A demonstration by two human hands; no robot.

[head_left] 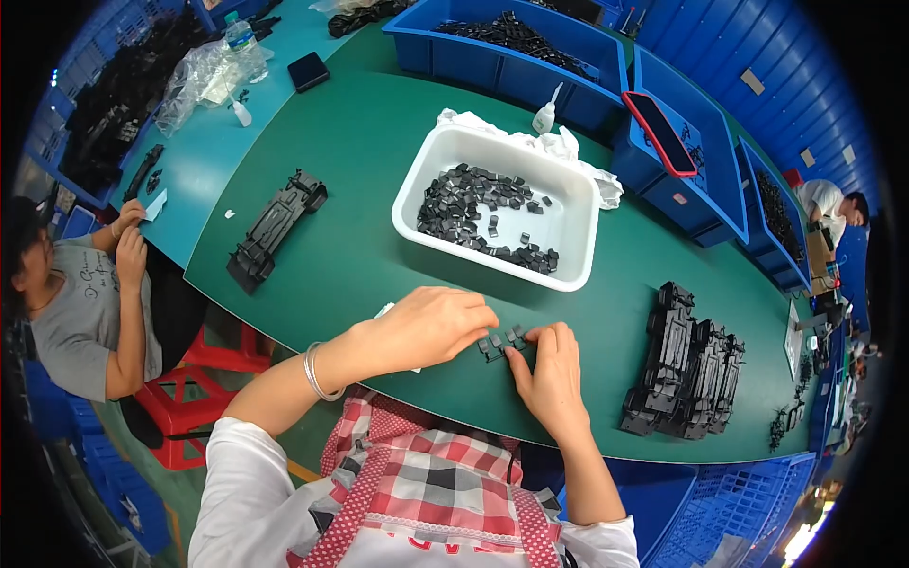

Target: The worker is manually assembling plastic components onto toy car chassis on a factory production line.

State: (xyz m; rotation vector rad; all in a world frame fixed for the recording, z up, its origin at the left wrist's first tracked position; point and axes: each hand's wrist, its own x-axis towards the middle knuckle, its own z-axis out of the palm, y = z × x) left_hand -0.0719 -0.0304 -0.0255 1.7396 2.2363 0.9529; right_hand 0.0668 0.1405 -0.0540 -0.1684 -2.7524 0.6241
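A small black plastic frame with several little square parts [490,347] is just above the green table in front of me. My right hand [554,374] pinches its right end between thumb and fingers. Over its left end, my left hand [431,325] has its fingers bent and drawn together; whatever they hold, if anything, is hidden. Beyond my hands stands a white plastic tub [402,204] with many small black pieces heaped mostly on its left side. A scrap of white material [383,310] shows partly behind my left wrist.
Black toy-car chassis [670,355] stand in a row on the right; another chassis [275,227] lies on the left. Blue bins [502,76] line the far edge, with a red-cased phone [660,133] on one. A dropper bottle [546,114] stands behind the tub. A co-worker [90,293] sits left.
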